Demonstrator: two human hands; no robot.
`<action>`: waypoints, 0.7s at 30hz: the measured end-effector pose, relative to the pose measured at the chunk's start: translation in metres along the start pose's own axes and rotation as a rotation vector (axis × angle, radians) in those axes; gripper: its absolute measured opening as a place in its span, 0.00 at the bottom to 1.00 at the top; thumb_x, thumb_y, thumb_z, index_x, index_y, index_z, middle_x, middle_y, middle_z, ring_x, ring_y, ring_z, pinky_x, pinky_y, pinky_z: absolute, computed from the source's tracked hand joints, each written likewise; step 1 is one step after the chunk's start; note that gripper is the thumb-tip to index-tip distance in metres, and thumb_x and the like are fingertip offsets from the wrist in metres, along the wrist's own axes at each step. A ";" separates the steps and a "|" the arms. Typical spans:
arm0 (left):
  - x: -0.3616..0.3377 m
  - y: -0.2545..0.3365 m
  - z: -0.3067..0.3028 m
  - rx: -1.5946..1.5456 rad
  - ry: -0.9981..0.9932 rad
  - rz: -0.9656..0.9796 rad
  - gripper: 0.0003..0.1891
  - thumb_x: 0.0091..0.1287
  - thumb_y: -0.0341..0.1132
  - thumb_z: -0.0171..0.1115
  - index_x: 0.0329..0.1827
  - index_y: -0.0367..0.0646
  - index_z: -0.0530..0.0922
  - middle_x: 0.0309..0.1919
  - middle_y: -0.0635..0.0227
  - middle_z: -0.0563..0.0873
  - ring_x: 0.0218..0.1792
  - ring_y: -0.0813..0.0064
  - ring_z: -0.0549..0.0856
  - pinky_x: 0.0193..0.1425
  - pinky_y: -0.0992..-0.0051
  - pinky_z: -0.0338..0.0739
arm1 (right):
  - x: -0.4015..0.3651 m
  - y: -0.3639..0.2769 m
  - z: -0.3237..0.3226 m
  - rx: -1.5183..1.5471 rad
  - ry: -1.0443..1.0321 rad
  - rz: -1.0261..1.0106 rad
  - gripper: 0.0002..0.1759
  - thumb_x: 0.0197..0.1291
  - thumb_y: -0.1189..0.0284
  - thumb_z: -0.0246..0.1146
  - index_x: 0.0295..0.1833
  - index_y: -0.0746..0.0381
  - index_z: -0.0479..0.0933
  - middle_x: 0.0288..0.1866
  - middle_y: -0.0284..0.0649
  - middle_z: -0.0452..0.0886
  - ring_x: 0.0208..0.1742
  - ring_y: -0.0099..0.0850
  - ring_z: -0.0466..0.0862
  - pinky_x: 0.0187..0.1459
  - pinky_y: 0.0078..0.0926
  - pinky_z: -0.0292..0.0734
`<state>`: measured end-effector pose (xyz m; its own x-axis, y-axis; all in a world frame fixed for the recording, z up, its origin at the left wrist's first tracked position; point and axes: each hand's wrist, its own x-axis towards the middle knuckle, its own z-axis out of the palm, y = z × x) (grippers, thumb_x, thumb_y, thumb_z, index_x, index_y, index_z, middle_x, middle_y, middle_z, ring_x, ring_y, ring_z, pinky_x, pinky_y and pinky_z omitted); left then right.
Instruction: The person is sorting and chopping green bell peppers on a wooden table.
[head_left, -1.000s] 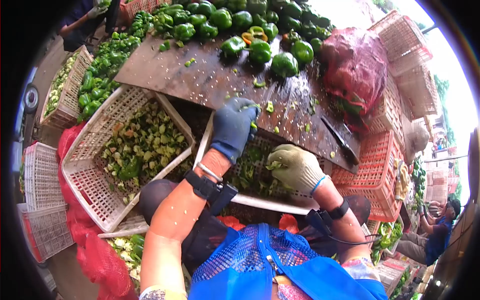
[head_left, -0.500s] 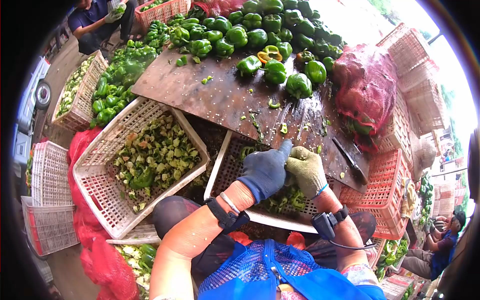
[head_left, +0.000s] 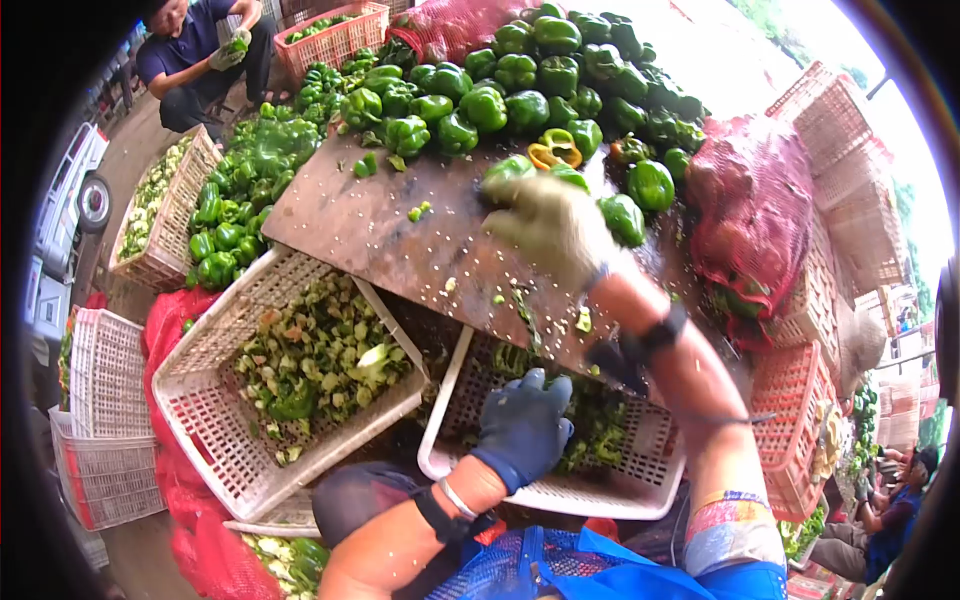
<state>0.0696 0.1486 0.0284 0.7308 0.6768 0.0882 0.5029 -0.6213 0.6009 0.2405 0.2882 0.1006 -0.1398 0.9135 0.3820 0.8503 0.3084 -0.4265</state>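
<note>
My left hand [head_left: 522,425], in a blue glove, hovers over the crate of trimmings [head_left: 655,490] in front of me; its fingers are apart and nothing shows in them. Stretched over the wooden board [head_left: 380,215], my right hand [head_left: 550,222] in a pale glove is smeared by motion. It is at a green pepper [head_left: 510,172] on the board; whether it grips it I cannot tell. Beside it lies a cut orange and green pepper [head_left: 556,149]. A heap of green peppers [head_left: 555,75] covers the board's far side. The knife is not visible.
Left of the board stands a crate of pepper cores [head_left: 205,405]. A red mesh sack [head_left: 750,205] and a stack of crates [head_left: 795,410] stand at the right. One person [head_left: 195,55] crouches at the far left, another [head_left: 890,520] sits at the far right.
My hands have parted. The right one has swung forward to the peppers, while the left has dropped lower over the crate. A pale piece now lies in the left crate. The camera view has shifted slightly.
</note>
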 end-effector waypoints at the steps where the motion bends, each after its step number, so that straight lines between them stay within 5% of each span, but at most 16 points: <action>1: 0.003 0.000 -0.006 -0.038 -0.012 -0.025 0.20 0.59 0.39 0.70 0.54 0.46 0.79 0.47 0.51 0.85 0.46 0.49 0.87 0.48 0.52 0.82 | 0.022 0.030 0.005 -0.131 0.035 0.072 0.20 0.62 0.63 0.69 0.58 0.58 0.85 0.51 0.51 0.88 0.52 0.49 0.89 0.55 0.42 0.84; 2: 0.007 0.000 -0.010 -0.076 -0.021 -0.049 0.22 0.60 0.38 0.70 0.58 0.44 0.78 0.48 0.50 0.85 0.47 0.46 0.86 0.51 0.52 0.82 | 0.043 0.061 0.007 -0.263 0.071 0.142 0.18 0.64 0.64 0.67 0.56 0.58 0.85 0.52 0.50 0.88 0.52 0.47 0.88 0.55 0.41 0.83; 4: 0.011 -0.003 -0.008 -0.111 -0.059 -0.047 0.20 0.61 0.38 0.69 0.56 0.44 0.78 0.46 0.51 0.86 0.44 0.48 0.87 0.47 0.52 0.82 | 0.091 0.126 0.018 -0.489 -0.242 0.426 0.16 0.62 0.63 0.65 0.51 0.59 0.86 0.51 0.50 0.88 0.52 0.48 0.88 0.56 0.42 0.83; 6: 0.012 -0.003 -0.003 -0.046 -0.058 -0.020 0.15 0.62 0.40 0.68 0.49 0.46 0.78 0.38 0.59 0.85 0.40 0.56 0.88 0.41 0.56 0.82 | 0.099 0.160 0.027 -0.593 -0.301 0.368 0.16 0.59 0.62 0.64 0.48 0.60 0.85 0.50 0.51 0.89 0.52 0.49 0.89 0.55 0.43 0.84; 7: 0.014 -0.004 -0.004 -0.049 -0.101 -0.034 0.16 0.62 0.40 0.68 0.50 0.45 0.78 0.39 0.58 0.85 0.40 0.54 0.88 0.42 0.55 0.82 | 0.115 0.173 0.032 -0.626 -0.444 0.434 0.18 0.58 0.63 0.64 0.50 0.61 0.86 0.51 0.51 0.89 0.53 0.50 0.89 0.54 0.45 0.84; 11: 0.016 -0.002 -0.005 -0.037 -0.178 -0.059 0.15 0.64 0.40 0.67 0.49 0.45 0.76 0.41 0.57 0.86 0.41 0.51 0.88 0.44 0.53 0.81 | 0.133 0.172 0.027 -0.687 -0.405 0.512 0.19 0.62 0.66 0.60 0.55 0.56 0.88 0.58 0.47 0.88 0.60 0.47 0.88 0.58 0.43 0.84; 14: 0.012 0.000 -0.007 -0.015 -0.165 -0.053 0.14 0.64 0.40 0.67 0.48 0.45 0.76 0.41 0.58 0.86 0.41 0.52 0.88 0.45 0.52 0.81 | 0.117 0.165 0.014 -0.639 -0.438 0.475 0.19 0.61 0.67 0.60 0.54 0.55 0.88 0.58 0.47 0.88 0.60 0.47 0.87 0.58 0.44 0.84; 15: 0.011 0.000 -0.008 -0.011 -0.159 -0.053 0.14 0.64 0.40 0.67 0.48 0.46 0.76 0.41 0.58 0.86 0.41 0.52 0.88 0.45 0.52 0.81 | 0.116 0.158 0.015 -0.778 -0.575 0.313 0.19 0.61 0.67 0.60 0.56 0.55 0.88 0.57 0.47 0.88 0.59 0.48 0.87 0.59 0.43 0.83; 19: 0.000 0.000 0.000 -0.015 -0.089 -0.009 0.13 0.64 0.39 0.67 0.47 0.47 0.76 0.38 0.59 0.85 0.39 0.54 0.88 0.42 0.52 0.80 | 0.073 0.148 0.009 -0.613 -0.574 0.293 0.18 0.59 0.67 0.64 0.54 0.57 0.87 0.47 0.50 0.90 0.53 0.48 0.89 0.55 0.41 0.84; 21: -0.006 0.002 0.001 -0.027 -0.083 0.012 0.12 0.63 0.38 0.67 0.46 0.47 0.76 0.37 0.59 0.85 0.38 0.54 0.88 0.41 0.53 0.80 | 0.049 0.145 0.002 -0.262 -0.337 0.390 0.18 0.57 0.66 0.66 0.52 0.58 0.87 0.46 0.49 0.90 0.50 0.46 0.90 0.54 0.39 0.84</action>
<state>0.0663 0.1427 0.0285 0.7728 0.6339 0.0302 0.4822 -0.6174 0.6215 0.3565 0.3780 0.0558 0.0916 0.9938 -0.0633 0.9626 -0.1046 -0.2499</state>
